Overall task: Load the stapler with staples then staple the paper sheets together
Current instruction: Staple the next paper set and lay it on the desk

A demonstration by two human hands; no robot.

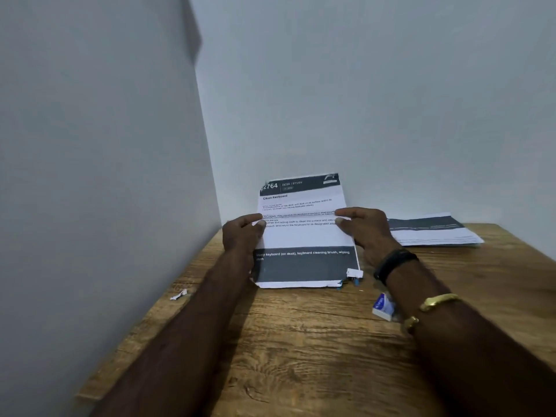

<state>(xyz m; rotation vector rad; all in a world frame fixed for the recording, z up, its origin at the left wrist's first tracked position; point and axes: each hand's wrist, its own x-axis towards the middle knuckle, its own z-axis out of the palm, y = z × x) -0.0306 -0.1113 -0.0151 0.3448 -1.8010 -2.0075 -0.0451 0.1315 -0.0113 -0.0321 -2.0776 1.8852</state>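
The right forearm (469, 341) covers most of a small white-and-blue box (382, 307) on the wooden desk (301, 341), its label too blurred to read, while both hands hide the side edges of the printed sheets (304, 236), whose fine print is illegible.

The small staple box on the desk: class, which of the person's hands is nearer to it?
Right. The right hand grips the held sheets' right edge, its forearm passing just beside the staple box. The left hand holds the opposite edge, across the sheets.
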